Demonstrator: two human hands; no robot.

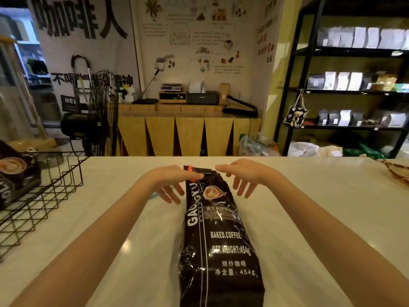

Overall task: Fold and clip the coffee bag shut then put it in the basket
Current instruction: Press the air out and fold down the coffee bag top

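A long black coffee bag lies flat on the white counter, its top end pointing away from me. An orange-red clip sits at the bag's top left corner. My left hand rests at that corner, thumb touching the clip, fingers spread downward beside the bag. Just right of the bag's top, my right hand hovers with its fingers apart and holds nothing. A black wire basket stands at the counter's left edge with another dark coffee bag inside.
Something light blue peeks out under my left hand. A brown patterned object lies at the counter's far right. Beyond the counter are a floor fan, a wooden desk and black shelves with bags.
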